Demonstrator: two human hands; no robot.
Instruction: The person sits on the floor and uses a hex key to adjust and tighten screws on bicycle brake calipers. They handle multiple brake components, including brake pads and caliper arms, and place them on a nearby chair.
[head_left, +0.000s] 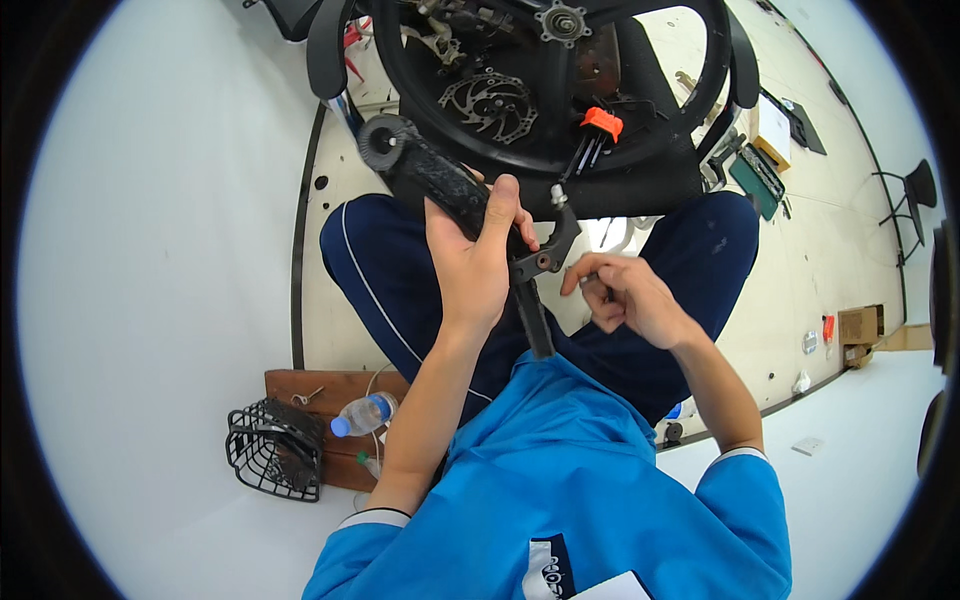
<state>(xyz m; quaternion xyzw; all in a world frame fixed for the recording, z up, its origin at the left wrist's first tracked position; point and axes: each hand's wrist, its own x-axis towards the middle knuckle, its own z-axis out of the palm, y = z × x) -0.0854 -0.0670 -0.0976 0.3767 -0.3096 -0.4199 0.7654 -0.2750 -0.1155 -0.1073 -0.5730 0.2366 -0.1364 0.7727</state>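
My left hand (478, 259) is wrapped around a scuffed black metal arm (442, 174), which slants across my lap. Its upper end carries a round, ridged joint (382, 142); the lower end tapers to a flat bar (533, 319) near my waist. A hooked black bracket (551, 244) with a rusty bolt head and a pale-tipped bolt (558, 195) juts from the arm's right side. Just right of the bracket, apart from it, is my right hand (626, 296), slightly blurred with curled fingers. Something small and dark shows among those fingers, but whether it is gripped is unclear.
Ahead, a black spoked wheel (559, 154) lies on a black armchair (525, 191), with a brake disc (491, 107) and an orange-holdered hex key set (602, 124). A green tool case (754, 180) sits on the right floor. At left are a water bottle (365, 415) and wire basket (274, 450).
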